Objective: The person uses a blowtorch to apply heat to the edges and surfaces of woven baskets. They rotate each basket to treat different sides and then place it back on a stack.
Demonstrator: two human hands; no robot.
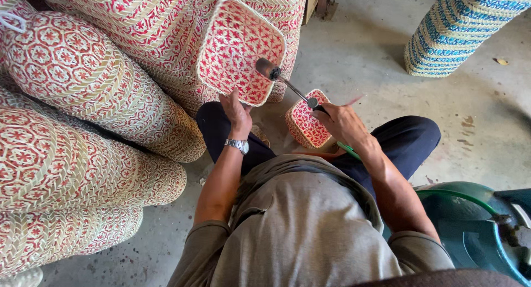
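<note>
Basket (239, 49) above left grip (237, 113).

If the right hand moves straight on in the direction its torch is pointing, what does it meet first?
Most likely the red-and-white woven basket that the left hand holds up. The right hand aims the torch up-left, its nozzle right at the basket's inside; depth is unclear.

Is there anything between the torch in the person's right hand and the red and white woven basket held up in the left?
Nothing visible. The left hand holds the red and white woven basket tilted up. The black nozzle of the metal torch in the right hand points at its lower right rim, with no object between them.
</note>
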